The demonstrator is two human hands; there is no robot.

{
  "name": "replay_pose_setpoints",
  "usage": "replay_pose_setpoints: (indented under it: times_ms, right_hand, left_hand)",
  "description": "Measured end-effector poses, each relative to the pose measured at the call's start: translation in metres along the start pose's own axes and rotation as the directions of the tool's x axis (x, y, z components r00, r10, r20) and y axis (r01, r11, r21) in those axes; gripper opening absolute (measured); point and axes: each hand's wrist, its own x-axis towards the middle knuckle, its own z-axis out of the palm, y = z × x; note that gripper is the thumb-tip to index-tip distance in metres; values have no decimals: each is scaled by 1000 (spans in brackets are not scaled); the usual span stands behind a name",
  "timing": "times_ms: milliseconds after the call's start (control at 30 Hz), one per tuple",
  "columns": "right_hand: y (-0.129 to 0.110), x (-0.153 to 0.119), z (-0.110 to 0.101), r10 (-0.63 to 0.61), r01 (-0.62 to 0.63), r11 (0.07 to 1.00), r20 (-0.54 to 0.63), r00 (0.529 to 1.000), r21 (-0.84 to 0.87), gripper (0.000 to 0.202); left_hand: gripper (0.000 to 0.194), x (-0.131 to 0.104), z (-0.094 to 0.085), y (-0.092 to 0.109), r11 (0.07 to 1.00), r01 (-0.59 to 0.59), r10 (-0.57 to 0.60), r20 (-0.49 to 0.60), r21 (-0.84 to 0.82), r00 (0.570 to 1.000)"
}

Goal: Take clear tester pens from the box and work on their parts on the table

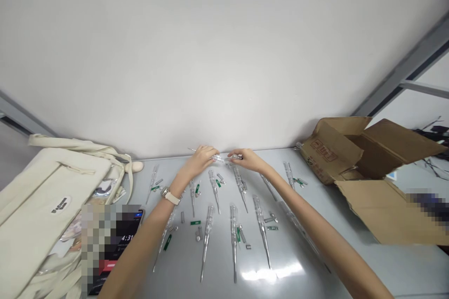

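Near the wall, my left hand (200,160) is closed round a screwdriver with a clear plastic handle (218,158). Its thin metal shaft sticks out to the left of the hand. Facing it, my right hand (247,160) has its fingers pinched on a small clear and shiny piece (238,156), too small to name, close to the handle's open end. Below the hands, more clear-handled screwdrivers (213,187) lie in rough rows. Beside them are small green circuit boards (195,223), springs (242,234) and little metal caps (249,246).
An open cardboard box (324,154) stands at the right, its flaps spread over the grey table (291,285). A cream bag (38,187) and a phone (121,243) lie at the left. The white wall (224,56) borders the table's far edge.
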Motion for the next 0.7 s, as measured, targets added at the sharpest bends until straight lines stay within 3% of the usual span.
replay_pose_setpoints:
  times_ms: [100,233,300,333,367,400,433,467,500,567,700]
  right_hand:
    - [-9,1,8,-40,38,994,21,999,100,38]
    - [-18,3,18,-54,50,983,18,998,178,39]
    - [-20,3,19,-42,43,976,-10,999,214,42]
    - [-21,2,19,-36,41,972,-24,999,234,43]
    - [-21,1,18,-31,39,967,-36,999,251,44]
    - [-21,0,17,-27,37,963,-44,999,266,45]
    - [-20,0,17,-24,37,960,-49,999,278,45]
    - [-20,-1,17,-24,37,958,-50,998,285,44]
    - [-20,-1,18,-26,39,957,-49,998,288,43]
    - [-19,0,20,-27,40,958,-50,998,284,40]
    - [-14,2,23,18,12,969,-119,993,247,38]
  left_hand:
    - [23,-5,-8,9,998,11,-15,-58,-58,998]
    - [25,-9,-14,27,1000,-9,9,-64,6,998]
    - [26,-12,-13,35,997,65,-58,-167,38,984]
    - [25,-13,-10,38,989,147,-137,-263,18,955]
    - [25,-13,-6,40,967,248,-249,-370,-50,895]
    - [26,-13,-2,40,924,340,-381,-458,-172,803]
    - [29,-11,4,38,862,383,-505,-490,-332,711]
    - [33,-9,10,36,789,372,-594,-451,-489,666]
    - [37,-5,17,32,703,330,-644,-367,-629,671]
    - [38,3,28,25,596,251,-621,-241,-763,746]
    - [36,13,38,18,604,198,-589,-266,-772,763]
